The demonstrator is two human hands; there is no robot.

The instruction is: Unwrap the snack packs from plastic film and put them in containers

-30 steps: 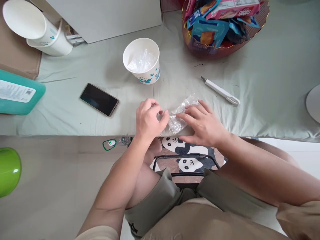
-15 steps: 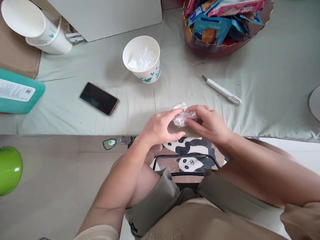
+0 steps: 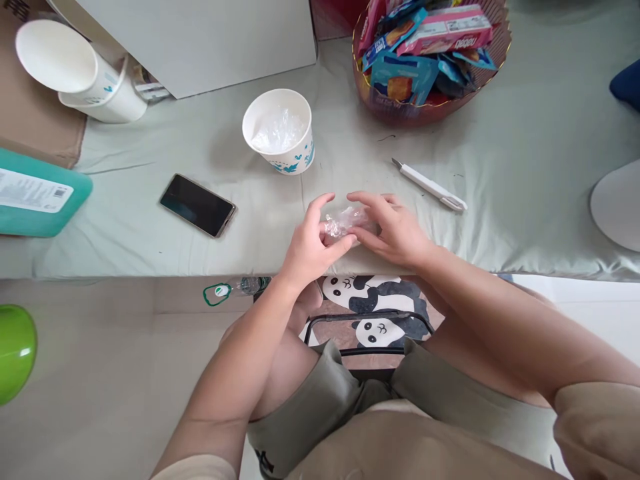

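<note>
A crumpled piece of clear plastic film [image 3: 344, 220] lies between my two hands just above the front edge of the cloth-covered table. My left hand [image 3: 314, 241] curves round its left side, with the thumb below it, other fingers against it and the index finger raised clear. From the right, my right hand [image 3: 393, 227] grips the film between thumb and fingers. Beyond them stands a white paper cup [image 3: 295, 157] with blue leaf prints, holding more crumpled clear film [image 3: 281, 130]. To the right rests a white utility knife [image 3: 433, 187], its tip pointing up and left.
A black phone [image 3: 197, 205] lies to the left. Paper cups [image 3: 107, 100], a teal container [image 3: 45, 193] and a grey-white box [image 3: 210, 40] stand farther back and left. A red basket [image 3: 415, 115] holds packaged snacks. At the right edge sits a round white object [image 3: 620, 203].
My left hand has closed in on the film from the left, its thumb now under it. Both hands and the film have shifted slightly left. The view has tilted a little.
</note>
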